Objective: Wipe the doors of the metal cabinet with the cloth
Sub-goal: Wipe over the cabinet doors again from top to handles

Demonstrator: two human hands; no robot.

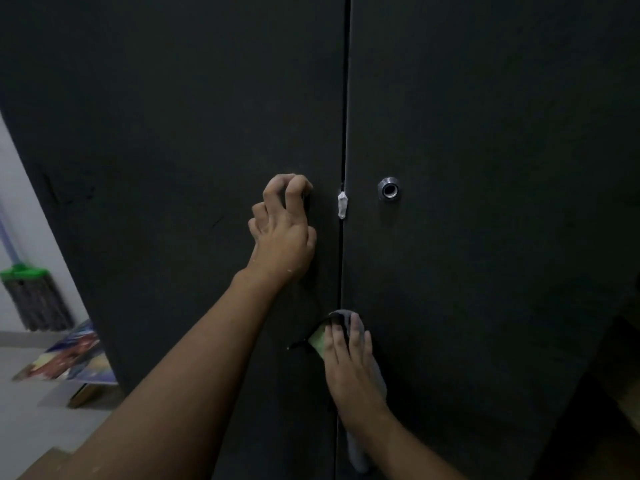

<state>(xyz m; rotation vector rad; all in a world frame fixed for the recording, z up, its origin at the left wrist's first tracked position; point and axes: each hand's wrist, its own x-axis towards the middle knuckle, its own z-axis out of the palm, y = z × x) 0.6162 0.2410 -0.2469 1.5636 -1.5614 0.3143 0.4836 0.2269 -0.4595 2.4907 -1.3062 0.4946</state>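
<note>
Head view is filled by the metal cabinet (173, 98), dark and matt. Its left door (156, 168) and right door (502, 133) meet at a thin seam running twelve to six, just right of centre. At nine o'clock, past the cabinet's side, a broom (34, 299) leans on a pale wall, with printed sheets (69, 358) on the floor beneath. The left hand (282, 233) sits on the left door just beside the seam, fingers curled with their tips at the panel; whether they hook a pull is too dark to tell. The right hand (346, 355) lies at six o'clock from it, fingers straight and together, pressing the cloth (341, 315) flat across the seam. Grey fabric shows past the fingertips and hangs below the wrist. The right door spreads toward three o'clock from the cloth, so sideways and upward strokes by the right hand look the likely call. A lock (389, 189) sits at one o'clock from the cloth, and a small white wad (342, 204) is stuck in the seam
</note>
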